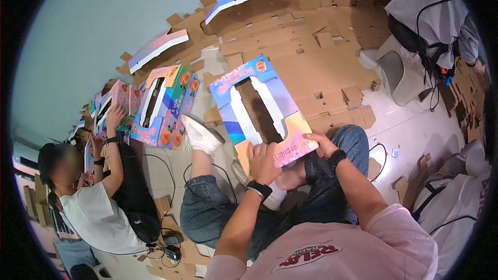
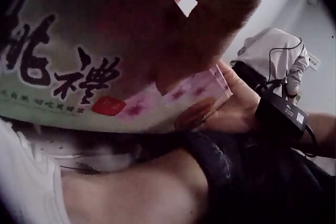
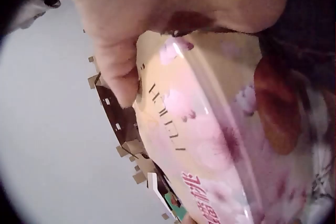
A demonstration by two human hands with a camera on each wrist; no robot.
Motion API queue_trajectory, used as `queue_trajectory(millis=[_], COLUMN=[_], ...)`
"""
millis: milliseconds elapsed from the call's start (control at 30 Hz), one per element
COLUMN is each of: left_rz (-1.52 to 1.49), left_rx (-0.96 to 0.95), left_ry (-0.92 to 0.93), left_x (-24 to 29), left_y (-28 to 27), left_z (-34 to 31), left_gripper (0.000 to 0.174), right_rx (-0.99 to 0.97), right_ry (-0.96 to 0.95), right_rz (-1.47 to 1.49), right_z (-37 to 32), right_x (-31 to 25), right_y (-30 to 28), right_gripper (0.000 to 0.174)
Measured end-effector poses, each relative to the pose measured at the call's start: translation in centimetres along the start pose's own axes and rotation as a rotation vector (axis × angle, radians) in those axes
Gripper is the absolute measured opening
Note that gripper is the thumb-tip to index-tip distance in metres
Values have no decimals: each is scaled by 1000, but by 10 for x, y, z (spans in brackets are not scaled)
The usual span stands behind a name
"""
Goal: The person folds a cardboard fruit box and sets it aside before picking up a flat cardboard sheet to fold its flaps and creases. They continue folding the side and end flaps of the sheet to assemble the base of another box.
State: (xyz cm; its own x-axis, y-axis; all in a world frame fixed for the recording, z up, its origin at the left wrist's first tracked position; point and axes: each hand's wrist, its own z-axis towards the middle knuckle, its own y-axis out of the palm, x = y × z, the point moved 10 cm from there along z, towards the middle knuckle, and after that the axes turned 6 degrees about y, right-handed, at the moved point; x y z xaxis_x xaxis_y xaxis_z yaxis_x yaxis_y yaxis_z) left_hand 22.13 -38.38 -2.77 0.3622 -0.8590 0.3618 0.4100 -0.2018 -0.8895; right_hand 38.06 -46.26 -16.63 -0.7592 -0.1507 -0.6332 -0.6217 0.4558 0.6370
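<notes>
A printed peach gift box (image 1: pixel 297 126), blue, white and peach-coloured with pink blossoms, stands tilted in front of the person's lap. A long slot with white edges opens in its top, showing brown cardboard inside. The left hand (image 1: pixel 264 162) grips the near edge of the top, its fingers lying over the panel. At the near right corner, the right hand (image 1: pixel 322 145) holds the box, with the thumb on the top. The right wrist view shows that thumb (image 3: pixel 123 79) along the blossom-printed edge. Dark lettering and a red seal mark the side panel (image 2: pixel 68 98) in the left wrist view.
Flattened cardboard sheets (image 1: pixel 290 46) lie beyond the box. Assembled gift boxes (image 1: pixel 165 105) stand to the left, beside another seated person (image 1: pixel 98 197) who reaches toward one. A white stool (image 1: pixel 402 70) is at the right. Black cables (image 1: pixel 168 173) run across the floor.
</notes>
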Motion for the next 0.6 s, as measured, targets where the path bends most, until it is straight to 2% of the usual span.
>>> queue_trajectory(millis=[67, 200, 367, 433, 533, 600], left_rz=[-23, -86, -68, -72, -151, -423], left_rx=[1, 2, -33, -52, -116, -99], left_ry=[6, 31, 36, 33, 39, 1], left_x=[-2, -6, -6, -2, 4, 7], left_y=[-3, -9, -3, -8, -14, -22], left_z=[-3, -6, -13, -18, -21, -16], left_gripper=[54, 54, 59, 61, 70, 80], right_rx=[11, -57, 71, 63, 146, 212], right_ry=[58, 86, -65, -90, -110, -118], right_rz=[-150, -141, -295, -269, -260, -290], right_z=[-16, -15, -32, -53, -75, -78], right_x=[-10, -3, -8, -16, -20, -8], right_y=[20, 24, 16, 36, 45, 31], right_gripper=[62, 65, 71, 72, 71, 71])
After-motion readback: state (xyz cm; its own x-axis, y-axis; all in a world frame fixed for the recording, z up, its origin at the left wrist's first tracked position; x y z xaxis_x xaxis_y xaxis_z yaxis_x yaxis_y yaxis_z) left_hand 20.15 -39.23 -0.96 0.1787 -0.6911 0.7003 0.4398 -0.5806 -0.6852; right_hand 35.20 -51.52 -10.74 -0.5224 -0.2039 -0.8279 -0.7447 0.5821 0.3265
